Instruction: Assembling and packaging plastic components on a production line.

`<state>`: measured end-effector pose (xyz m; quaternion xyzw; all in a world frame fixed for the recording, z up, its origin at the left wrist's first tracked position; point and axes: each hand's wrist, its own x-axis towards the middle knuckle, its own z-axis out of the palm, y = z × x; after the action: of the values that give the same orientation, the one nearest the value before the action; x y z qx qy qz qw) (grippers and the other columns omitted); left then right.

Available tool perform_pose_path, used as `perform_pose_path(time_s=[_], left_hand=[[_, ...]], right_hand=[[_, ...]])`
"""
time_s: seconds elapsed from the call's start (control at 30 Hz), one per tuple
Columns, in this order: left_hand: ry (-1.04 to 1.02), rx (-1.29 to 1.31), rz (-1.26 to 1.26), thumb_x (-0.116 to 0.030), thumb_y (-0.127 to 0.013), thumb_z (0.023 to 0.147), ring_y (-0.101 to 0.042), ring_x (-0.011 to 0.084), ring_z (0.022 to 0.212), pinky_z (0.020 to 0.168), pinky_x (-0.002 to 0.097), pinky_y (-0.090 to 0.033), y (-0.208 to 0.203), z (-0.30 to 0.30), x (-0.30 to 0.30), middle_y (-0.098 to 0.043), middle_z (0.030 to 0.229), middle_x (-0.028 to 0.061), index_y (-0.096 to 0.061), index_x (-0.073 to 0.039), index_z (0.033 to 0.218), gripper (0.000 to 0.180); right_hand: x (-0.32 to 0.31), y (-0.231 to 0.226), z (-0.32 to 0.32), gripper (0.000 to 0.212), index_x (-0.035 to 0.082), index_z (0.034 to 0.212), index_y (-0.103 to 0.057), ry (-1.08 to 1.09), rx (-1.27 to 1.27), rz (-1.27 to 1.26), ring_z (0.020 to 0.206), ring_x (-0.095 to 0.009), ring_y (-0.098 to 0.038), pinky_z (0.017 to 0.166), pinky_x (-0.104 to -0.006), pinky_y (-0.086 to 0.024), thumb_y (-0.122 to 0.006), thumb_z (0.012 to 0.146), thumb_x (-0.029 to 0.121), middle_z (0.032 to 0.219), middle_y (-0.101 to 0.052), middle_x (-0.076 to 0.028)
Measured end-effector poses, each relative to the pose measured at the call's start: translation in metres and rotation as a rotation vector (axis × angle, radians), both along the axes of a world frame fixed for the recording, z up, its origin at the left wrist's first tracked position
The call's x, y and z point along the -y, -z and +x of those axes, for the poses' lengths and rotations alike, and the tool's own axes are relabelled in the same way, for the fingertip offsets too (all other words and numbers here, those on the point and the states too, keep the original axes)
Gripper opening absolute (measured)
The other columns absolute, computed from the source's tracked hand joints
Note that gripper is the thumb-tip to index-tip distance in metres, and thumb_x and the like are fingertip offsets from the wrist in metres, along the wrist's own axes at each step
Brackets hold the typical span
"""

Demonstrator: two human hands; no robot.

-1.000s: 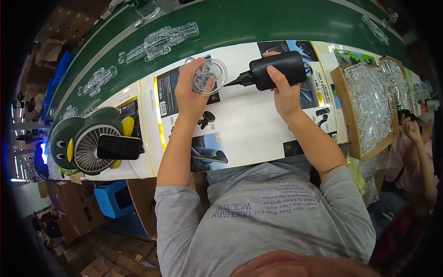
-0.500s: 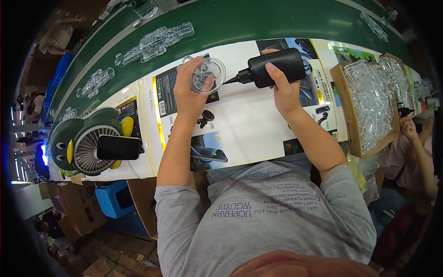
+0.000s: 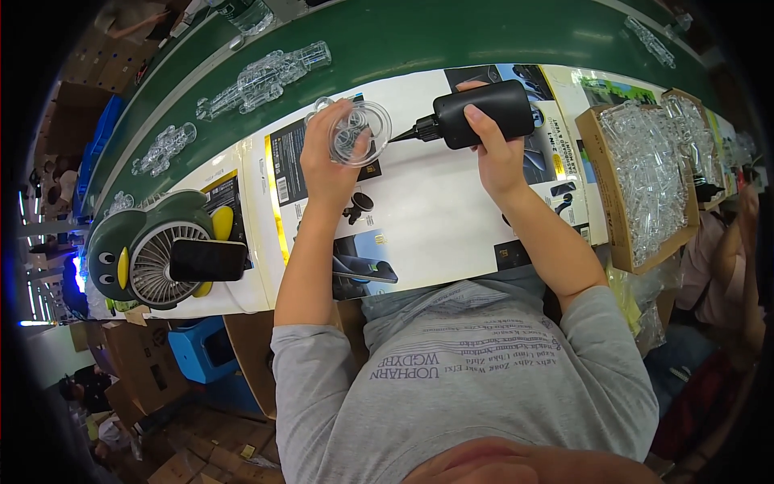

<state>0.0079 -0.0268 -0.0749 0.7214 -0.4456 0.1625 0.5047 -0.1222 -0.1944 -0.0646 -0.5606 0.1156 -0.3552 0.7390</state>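
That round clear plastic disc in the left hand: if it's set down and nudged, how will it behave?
The round clear plastic disc looks thin and see-through, so probably light and easily pushed. It keeps its shape in the left hand, so likely stiff, perhaps brittle. Its glossy surface may be slippery, and on edge it could roll.

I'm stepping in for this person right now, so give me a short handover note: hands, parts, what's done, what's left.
Left hand: holds a clear round plastic part up above the white printed sheets.
Right hand: grips a black squeeze bottle, nozzle tip at the part's edge.
Nearby: clear parts lie on the green belt; a cardboard box at right holds many more.
Done: whether anything has left the nozzle cannot be told.
Left: probably finish this part, then continue with the boxed ones.
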Motion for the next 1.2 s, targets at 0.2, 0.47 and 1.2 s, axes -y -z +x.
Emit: perform_pose_path(time_s=[0.2, 0.47, 1.2], left_hand=[[-0.003, 0.033, -0.010, -0.005, -0.070, 0.072, -0.056, 0.0253, 0.099, 0.083, 0.0319, -0.048, 0.000, 0.001, 0.001, -0.056, 0.108, 0.0142, -0.056, -0.001, 0.106, 0.037], [-0.063, 0.138, 0.068, -0.008, -0.072, 0.069, -0.057, 0.0261, 0.092, 0.079, 0.0329, -0.048, -0.005, 0.000, 0.000, -0.056, 0.103, 0.0131, -0.060, -0.003, 0.103, 0.036], [-0.022, 0.068, 0.067, -0.004, -0.073, 0.066, -0.055, 0.0250, 0.099, 0.087, 0.0343, -0.043, -0.006, 0.001, -0.003, -0.060, 0.105, 0.0114, -0.060, -0.004, 0.102, 0.038]], right_hand=[[0.002, -0.002, -0.001, 0.028, 0.006, 0.103, -0.056, -0.003, -0.030, 0.013, 0.069, -0.003, -0.055, 0.048, -0.0140, -0.037, -0.061, 0.078, 0.017, 0.090, -0.059, -0.001], [0.004, -0.002, 0.000, 0.028, 0.008, 0.104, -0.058, 0.028, -0.022, 0.047, 0.065, -0.001, -0.052, 0.046, -0.0145, -0.033, -0.061, 0.078, 0.021, 0.087, -0.059, 0.001], [0.012, -0.002, 0.003, 0.024, 0.012, 0.098, -0.061, 0.122, 0.045, -0.036, 0.058, 0.001, -0.042, 0.047, -0.0156, -0.030, -0.061, 0.079, 0.027, 0.075, -0.056, 0.005]])
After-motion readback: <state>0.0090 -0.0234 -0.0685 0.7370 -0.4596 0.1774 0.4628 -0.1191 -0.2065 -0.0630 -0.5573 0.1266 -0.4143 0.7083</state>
